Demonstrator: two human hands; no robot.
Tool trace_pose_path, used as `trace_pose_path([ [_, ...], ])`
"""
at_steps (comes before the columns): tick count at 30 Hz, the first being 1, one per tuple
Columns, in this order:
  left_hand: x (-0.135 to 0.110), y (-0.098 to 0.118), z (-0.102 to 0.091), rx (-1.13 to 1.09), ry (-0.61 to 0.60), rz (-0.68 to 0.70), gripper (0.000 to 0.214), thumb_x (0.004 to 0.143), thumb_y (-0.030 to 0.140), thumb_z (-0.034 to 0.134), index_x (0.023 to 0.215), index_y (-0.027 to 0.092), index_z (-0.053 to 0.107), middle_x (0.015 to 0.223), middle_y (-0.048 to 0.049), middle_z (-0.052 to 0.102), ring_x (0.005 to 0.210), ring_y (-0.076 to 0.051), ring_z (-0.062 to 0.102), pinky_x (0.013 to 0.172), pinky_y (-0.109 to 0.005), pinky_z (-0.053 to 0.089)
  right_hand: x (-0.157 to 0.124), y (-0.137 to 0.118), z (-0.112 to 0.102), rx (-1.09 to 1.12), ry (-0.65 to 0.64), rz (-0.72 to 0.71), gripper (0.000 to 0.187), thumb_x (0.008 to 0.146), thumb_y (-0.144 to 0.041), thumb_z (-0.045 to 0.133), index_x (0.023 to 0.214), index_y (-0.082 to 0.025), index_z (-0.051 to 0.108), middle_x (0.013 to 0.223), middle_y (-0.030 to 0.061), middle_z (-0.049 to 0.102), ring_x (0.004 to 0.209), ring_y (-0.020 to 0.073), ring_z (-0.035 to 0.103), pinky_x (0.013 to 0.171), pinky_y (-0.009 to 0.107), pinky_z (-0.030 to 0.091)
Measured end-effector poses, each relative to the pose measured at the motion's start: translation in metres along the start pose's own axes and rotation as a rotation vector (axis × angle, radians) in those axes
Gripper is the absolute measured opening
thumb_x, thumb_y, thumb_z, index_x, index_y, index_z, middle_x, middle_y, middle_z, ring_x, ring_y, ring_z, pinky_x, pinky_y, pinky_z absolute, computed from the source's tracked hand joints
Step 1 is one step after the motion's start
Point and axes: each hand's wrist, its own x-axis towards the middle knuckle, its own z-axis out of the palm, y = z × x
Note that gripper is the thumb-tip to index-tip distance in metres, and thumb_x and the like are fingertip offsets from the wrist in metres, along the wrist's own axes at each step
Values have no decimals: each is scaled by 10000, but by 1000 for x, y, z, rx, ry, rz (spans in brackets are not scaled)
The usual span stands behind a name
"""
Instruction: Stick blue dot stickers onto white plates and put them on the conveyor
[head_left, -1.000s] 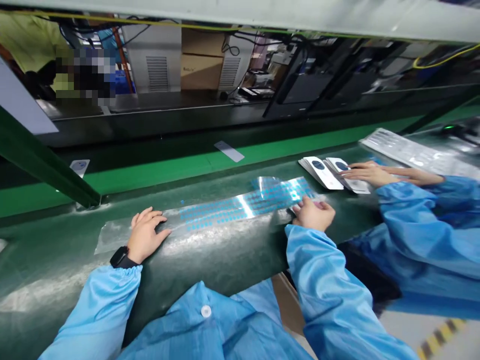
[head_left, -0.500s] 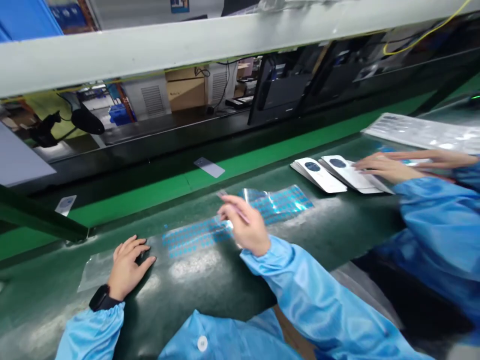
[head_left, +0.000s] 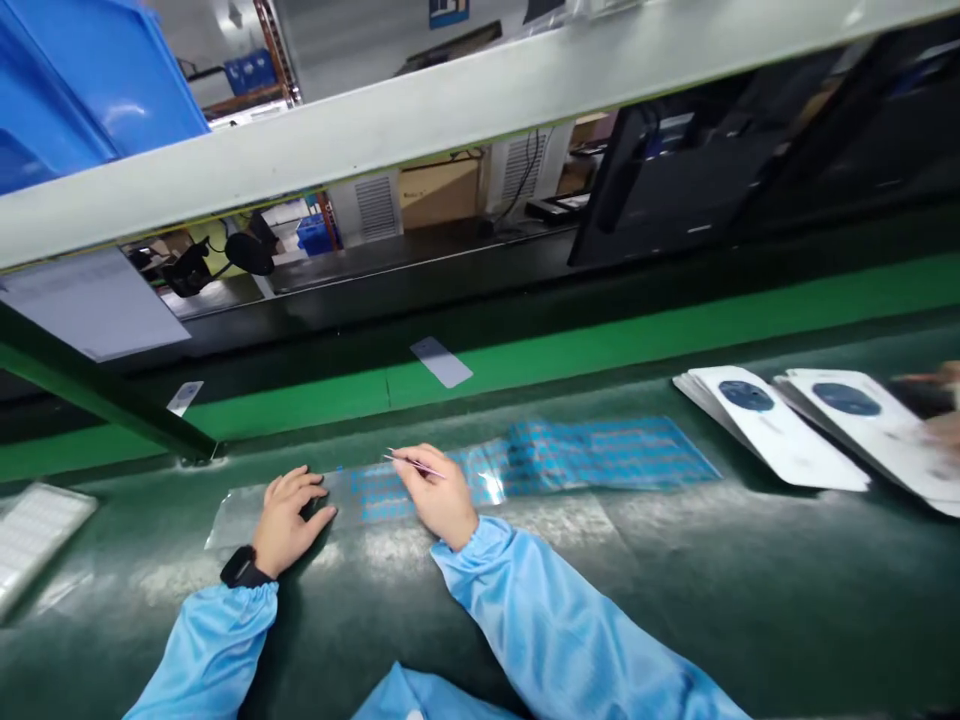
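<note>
A long clear film strip [head_left: 585,458] printed with rows of small blue stickers lies across the dark green bench mat [head_left: 675,590]. My left hand [head_left: 289,515] rests flat on the strip's bare left end, fingers spread, a black watch on the wrist. My right hand [head_left: 439,495] is closed in a pinch on thin metal tweezers [head_left: 411,462], whose tips point left over the blue stickers near the strip's left part. Both arms wear light blue sleeves.
Two fanned stacks of white cards [head_left: 780,430] with dark round marks lie at the right, where another person's blurred hand [head_left: 941,400] shows. A white tray [head_left: 34,530] sits at far left. A small white card [head_left: 441,361] lies on the green belt behind, under a grey overhead beam.
My right hand has come from the strip's right end, lifted with the tweezers, and set down near my left hand. The view has tilted up and left.
</note>
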Motion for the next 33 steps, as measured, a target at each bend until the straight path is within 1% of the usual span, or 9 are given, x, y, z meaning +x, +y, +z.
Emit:
trace_pose_path([
  [4, 3, 8, 8, -42, 39, 22, 217, 815, 440, 603, 821, 253, 712, 1013, -60, 738, 1096, -337, 631, 932, -600, 464, 11, -4, -16, -46, 75, 74, 257, 894, -336, 486, 975, -194, 684, 758, 61, 725, 617, 194, 683, 592, 320, 555],
  [7, 3, 7, 11, -88, 92, 42, 201, 831, 405, 585, 801, 252, 712, 954, -55, 745, 1059, -327, 649, 912, -597, 485, 42, -14, -27, -336, 18, 67, 297, 949, -330, 392, 1045, -193, 638, 889, 83, 739, 800, 203, 715, 734, 315, 556],
  [9, 3, 5, 10, -129, 136, 51, 193, 837, 379, 581, 783, 246, 709, 908, -50, 746, 1042, -305, 657, 908, -551, 511, 75, -17, -30, -815, -148, 115, 268, 950, -320, 422, 1113, -221, 610, 1085, 81, 715, 1005, 208, 676, 870, 308, 505],
  [13, 4, 2, 8, -205, 223, 58, 183, 839, 330, 578, 741, 230, 696, 823, -39, 740, 987, -262, 675, 877, -454, 554, 138, 1, -30, -1021, -192, 266, 390, 836, -324, 635, 1183, -159, 567, 1170, 166, 673, 1092, 298, 631, 905, 374, 467],
  [16, 5, 1, 10, -254, 262, 49, 194, 844, 311, 564, 718, 223, 683, 785, -33, 732, 942, -248, 682, 835, -425, 572, 160, 22, -28, -1111, -223, 352, 493, 761, -353, 719, 1171, -131, 559, 1161, 193, 668, 1067, 323, 635, 858, 388, 478],
  [20, 6, 0, 13, -317, 231, -4, 175, 828, 308, 574, 713, 226, 678, 765, -27, 723, 922, -242, 678, 840, -421, 568, 163, 39, -18, -1200, -262, 352, 440, 803, -334, 676, 1163, -109, 558, 1162, 206, 661, 1071, 308, 635, 861, 362, 472],
  [24, 8, -2, 15, -367, 184, -47, 135, 804, 291, 593, 716, 234, 678, 771, -20, 719, 933, -240, 668, 880, -429, 547, 164, 38, -2, -1247, -274, 314, 276, 842, -216, 590, 1092, -100, 598, 1036, 205, 699, 1018, 304, 662, 866, 354, 467],
  [30, 12, -6, 16, -375, 93, -36, 67, 779, 251, 616, 756, 235, 676, 787, -17, 711, 993, -250, 638, 904, -422, 523, 171, 7, 7, -1190, -54, 281, 350, 841, -100, 471, 1178, -96, 563, 1092, 206, 689, 1039, 311, 652, 898, 388, 469],
  [33, 12, 0, 16, -324, 33, -53, 50, 748, 207, 645, 782, 230, 672, 820, -24, 712, 1063, -278, 605, 960, -469, 477, 139, -8, 7, -1104, 3, 254, 429, 836, -90, 441, 1261, -105, 497, 1179, 182, 661, 1096, 278, 630, 932, 379, 473],
])
